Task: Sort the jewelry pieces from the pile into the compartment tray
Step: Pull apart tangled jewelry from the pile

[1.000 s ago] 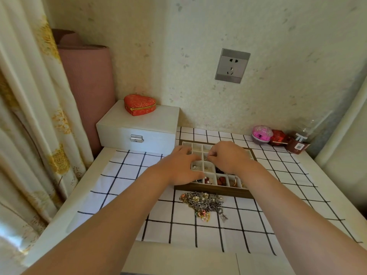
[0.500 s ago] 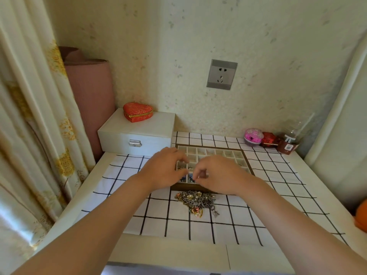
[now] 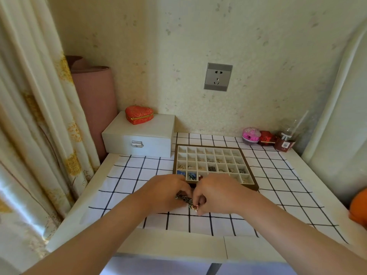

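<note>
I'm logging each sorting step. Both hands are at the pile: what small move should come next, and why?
Probably lift the small piece with the right hand while the left hand holds the jewelry pile down: the right fingers pinch it at the pile's near edge, and the compartment tray behind has bare cells.

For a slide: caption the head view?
Left hand and right hand pick at the jewelry pile before the compartment tray.

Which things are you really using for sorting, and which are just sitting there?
For the job: jewelry pile, compartment tray, left hand and right hand, both picking at the pile.
Just lying about: red heart box, white drawer box, pink ball, plastic cup, wall socket.
</note>
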